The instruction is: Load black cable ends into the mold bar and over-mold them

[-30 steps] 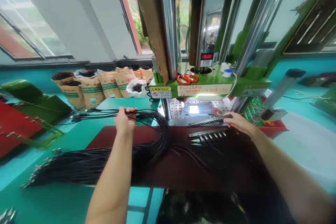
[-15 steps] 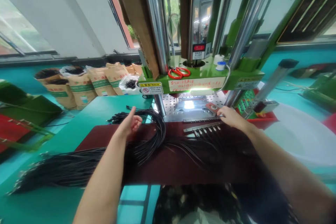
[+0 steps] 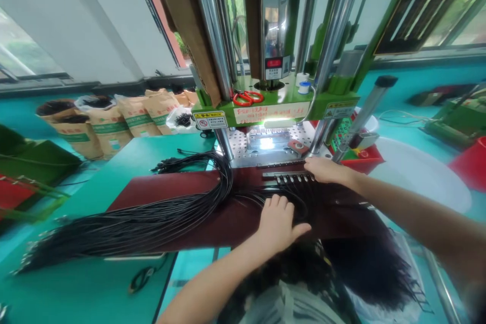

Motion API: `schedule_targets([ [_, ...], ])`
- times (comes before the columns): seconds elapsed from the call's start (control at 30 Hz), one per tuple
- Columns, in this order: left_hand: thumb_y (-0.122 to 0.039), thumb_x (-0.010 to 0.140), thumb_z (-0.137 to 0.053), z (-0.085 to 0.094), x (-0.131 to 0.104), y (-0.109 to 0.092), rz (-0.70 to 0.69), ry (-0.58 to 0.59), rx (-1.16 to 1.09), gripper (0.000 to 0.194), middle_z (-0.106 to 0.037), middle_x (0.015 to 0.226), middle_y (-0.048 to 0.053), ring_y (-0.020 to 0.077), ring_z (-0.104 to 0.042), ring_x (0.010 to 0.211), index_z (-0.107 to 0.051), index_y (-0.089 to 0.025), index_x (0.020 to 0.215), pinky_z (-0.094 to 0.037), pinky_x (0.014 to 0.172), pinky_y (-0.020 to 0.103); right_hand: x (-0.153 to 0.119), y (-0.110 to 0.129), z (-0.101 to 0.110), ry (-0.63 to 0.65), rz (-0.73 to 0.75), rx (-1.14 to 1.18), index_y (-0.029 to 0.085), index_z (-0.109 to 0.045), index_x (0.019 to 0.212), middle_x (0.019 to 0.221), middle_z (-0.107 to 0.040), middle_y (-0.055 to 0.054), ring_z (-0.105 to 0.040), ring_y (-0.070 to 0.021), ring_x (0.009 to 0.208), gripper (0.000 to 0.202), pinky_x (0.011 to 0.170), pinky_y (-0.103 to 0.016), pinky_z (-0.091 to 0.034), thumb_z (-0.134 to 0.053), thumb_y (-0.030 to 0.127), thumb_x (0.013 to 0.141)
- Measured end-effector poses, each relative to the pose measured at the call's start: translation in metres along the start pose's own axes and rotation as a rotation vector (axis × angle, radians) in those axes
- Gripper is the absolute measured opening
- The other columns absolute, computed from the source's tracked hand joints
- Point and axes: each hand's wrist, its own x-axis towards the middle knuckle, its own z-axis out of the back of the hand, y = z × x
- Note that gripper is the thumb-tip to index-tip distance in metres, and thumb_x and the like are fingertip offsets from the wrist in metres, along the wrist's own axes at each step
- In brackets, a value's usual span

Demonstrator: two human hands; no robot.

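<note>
My left hand [image 3: 279, 223] is over the black cables [image 3: 246, 196] on the dark red board, palm down, thumb spread from its fingers. Whether it presses on the cables I cannot tell. My right hand [image 3: 324, 169] has curled fingers at the right end of a slim metal bar [image 3: 281, 164] at the press's front edge. Just in front of that bar lies a slotted metal holder [image 3: 270, 176] with several cable ends set side by side in it. A large bundle of black cables [image 3: 152, 220] stretches left across the board, with another part looping back over the table.
A green press with steel columns [image 3: 321, 136] stands ahead, its lit perforated bed [image 3: 239, 144] behind the bars. Red-handled scissors [image 3: 248, 98] rest on its plate. A red control box [image 3: 360, 162] is at right. Dark cables [image 3: 375, 273] hang off the board's right front. Paper sacks [image 3: 108, 134] stand behind.
My left hand has moved right and nearer, from beside the cable loop to the cables before the holder. My right hand remains at the bars' right end. The view has shifted slightly.
</note>
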Motion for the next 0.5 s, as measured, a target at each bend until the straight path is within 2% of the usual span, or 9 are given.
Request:
schedule_targets([
  [0.07,-0.044,0.06,-0.072,-0.011,-0.002,0.002,-0.018,-0.011,0.076,0.029,-0.048,0.081,0.009,0.0309,-0.041,0.096,-0.058,-0.02,0.07,-0.021,0.095,0.044,-0.005,-0.003,0.001,0.036,-0.028,0.02,0.013,-0.061,0.089,0.099,-0.056,-0.012,-0.057,-0.0209,0.086,0.022,0.062,-0.025,-0.038,-0.053,0.006,0.069],
  [0.13,-0.049,0.064,-0.066,-0.02,-0.006,0.002,-0.047,0.023,0.28,0.034,-0.048,0.088,0.01,0.0307,-0.041,0.095,-0.058,-0.019,0.077,-0.024,0.092,0.047,-0.009,-0.004,0.003,0.069,-0.065,0.056,0.013,-0.06,0.091,0.102,-0.055,-0.012,-0.058,-0.0209,0.085,0.023,0.061,-0.025,-0.038,-0.055,0.009,0.069],
  [0.23,-0.057,0.071,-0.056,-0.03,-0.011,-0.001,-0.093,0.118,0.642,0.044,-0.05,0.095,0.011,0.0297,-0.042,0.093,-0.057,-0.016,0.089,-0.032,0.084,0.047,-0.013,-0.005,0.014,0.128,-0.105,0.136,0.014,-0.06,0.089,0.094,-0.06,-0.01,-0.059,-0.0198,0.078,0.021,0.058,-0.024,-0.037,-0.055,0.012,0.068],
  [0.3,-0.058,0.073,-0.052,-0.034,-0.012,-0.003,-0.109,0.165,0.8,0.046,-0.052,0.094,0.01,0.0284,-0.044,0.091,-0.056,-0.015,0.089,-0.035,0.08,0.045,-0.014,-0.004,0.026,0.152,-0.12,0.195,0.015,-0.059,0.087,0.087,-0.063,-0.009,-0.059,-0.0192,0.075,0.019,0.056,-0.023,-0.037,-0.054,0.013,0.069],
  [0.4,-0.056,0.076,-0.049,-0.035,-0.006,-0.005,-0.093,0.194,0.866,0.043,-0.055,0.091,0.009,0.0266,-0.047,0.09,-0.055,-0.015,0.086,-0.038,0.078,0.043,-0.013,-0.002,0.045,0.133,-0.151,0.266,0.016,-0.059,0.087,0.088,-0.065,-0.008,-0.059,-0.0184,0.077,0.021,0.058,-0.022,-0.036,-0.049,0.01,0.069],
  [0.5,-0.059,0.076,-0.046,-0.028,0.009,-0.004,-0.031,0.252,0.766,0.046,-0.06,0.086,0.008,0.0256,-0.052,0.086,-0.055,-0.015,0.086,-0.039,0.079,0.042,-0.007,-0.005,0.057,0.067,-0.223,0.307,0.017,-0.062,0.085,0.089,-0.066,-0.007,-0.06,-0.0194,0.079,0.025,0.059,-0.023,-0.036,-0.047,0.006,0.067],
])
